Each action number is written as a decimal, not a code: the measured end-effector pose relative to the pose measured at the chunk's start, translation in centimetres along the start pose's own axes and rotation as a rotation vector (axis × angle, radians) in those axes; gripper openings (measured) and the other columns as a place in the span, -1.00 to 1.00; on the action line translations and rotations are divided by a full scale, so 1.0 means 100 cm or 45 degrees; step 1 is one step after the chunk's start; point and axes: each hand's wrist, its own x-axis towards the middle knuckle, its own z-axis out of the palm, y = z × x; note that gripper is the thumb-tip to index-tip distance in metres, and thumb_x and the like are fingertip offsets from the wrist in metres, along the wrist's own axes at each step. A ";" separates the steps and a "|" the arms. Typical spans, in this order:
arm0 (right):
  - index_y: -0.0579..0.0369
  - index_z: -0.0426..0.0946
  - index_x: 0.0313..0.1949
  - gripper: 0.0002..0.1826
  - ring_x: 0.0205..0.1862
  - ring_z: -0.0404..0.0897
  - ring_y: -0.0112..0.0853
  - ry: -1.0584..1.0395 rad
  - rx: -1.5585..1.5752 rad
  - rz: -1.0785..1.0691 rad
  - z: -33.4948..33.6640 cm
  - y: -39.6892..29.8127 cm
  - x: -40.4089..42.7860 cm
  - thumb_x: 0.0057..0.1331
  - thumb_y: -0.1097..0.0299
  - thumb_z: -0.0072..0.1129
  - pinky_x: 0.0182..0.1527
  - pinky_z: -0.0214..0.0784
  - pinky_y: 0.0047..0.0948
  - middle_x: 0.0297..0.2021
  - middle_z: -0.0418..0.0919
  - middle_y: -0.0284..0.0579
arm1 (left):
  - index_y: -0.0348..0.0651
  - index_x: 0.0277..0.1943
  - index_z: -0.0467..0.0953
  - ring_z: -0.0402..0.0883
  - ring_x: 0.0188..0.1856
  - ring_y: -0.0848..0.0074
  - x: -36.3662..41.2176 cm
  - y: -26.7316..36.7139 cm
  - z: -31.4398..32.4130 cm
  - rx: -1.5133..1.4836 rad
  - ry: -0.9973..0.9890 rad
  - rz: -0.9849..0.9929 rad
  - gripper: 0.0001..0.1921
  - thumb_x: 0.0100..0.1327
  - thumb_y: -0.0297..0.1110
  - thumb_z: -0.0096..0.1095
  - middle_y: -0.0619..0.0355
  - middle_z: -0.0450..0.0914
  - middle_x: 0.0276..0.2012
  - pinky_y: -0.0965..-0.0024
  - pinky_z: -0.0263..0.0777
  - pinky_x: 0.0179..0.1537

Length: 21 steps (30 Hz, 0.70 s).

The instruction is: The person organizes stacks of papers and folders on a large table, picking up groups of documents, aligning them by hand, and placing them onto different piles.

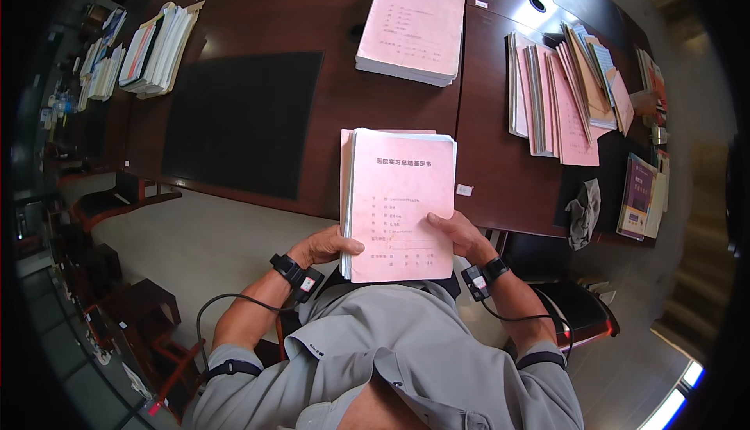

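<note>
A stack of pink-covered paper booklets (404, 195) is held upright-facing in front of my body, partly over the table's near edge. My left hand (328, 246) grips its lower left side, thumb on the front cover. On the right side, my right hand (460, 234) holds the stack with the thumb pressed on the cover. The fingers of both hands are mostly hidden behind it. White page edges show along the left, and a further pink cover sticks out at the top left. Farther up the table lies another pile of pink booklets (413, 28), bearing print.
The dark wooden table (258, 187) has a black inset panel (246, 119). Folders and papers (161, 49) stand at left; pink booklets and brown envelopes (562, 96) lie at right. A grey cloth (584, 213) hangs near a purple book (636, 195). Chairs (117, 198) line the near side.
</note>
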 end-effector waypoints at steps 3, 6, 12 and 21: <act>0.37 0.39 0.25 -0.43 0.06 0.63 -0.23 0.065 -0.168 -0.037 0.005 0.001 0.005 0.37 0.31 0.34 0.13 0.55 -0.23 0.12 0.57 0.04 | -0.45 0.37 0.32 0.55 0.23 0.34 0.003 -0.003 -0.006 0.085 -0.058 -0.045 -0.23 0.15 -0.31 0.48 -0.04 0.52 0.24 0.23 0.41 0.29; 0.37 0.47 0.18 -0.50 0.00 0.65 -0.28 0.137 -0.201 -0.078 0.005 0.005 0.004 0.33 0.37 0.37 0.10 0.55 -0.27 0.06 0.62 0.00 | -0.45 0.34 0.33 0.57 0.20 0.35 0.005 0.005 -0.006 0.105 0.117 0.008 -0.28 0.19 -0.33 0.47 -0.04 0.55 0.20 0.26 0.44 0.26; 0.34 0.54 0.11 -0.56 -0.06 0.63 -0.42 0.213 -0.608 -0.311 0.029 -0.004 -0.010 0.32 0.36 0.39 0.05 0.51 -0.40 -0.04 0.66 -0.09 | -0.52 0.20 0.40 0.65 0.01 0.40 0.019 0.040 -0.007 0.268 0.613 0.431 -0.35 0.23 -0.22 0.53 -0.10 0.64 0.01 0.38 0.54 0.06; 0.14 0.70 -0.06 -0.78 -0.12 0.62 -0.58 0.121 -0.968 -0.827 0.070 -0.072 -0.021 0.34 0.37 0.40 -0.02 0.51 -0.49 -0.20 0.72 -0.33 | -0.35 0.19 0.50 0.63 0.06 0.41 -0.011 0.132 0.045 0.409 0.533 0.978 -0.41 0.16 -0.31 0.60 0.02 0.66 0.05 0.37 0.51 0.13</act>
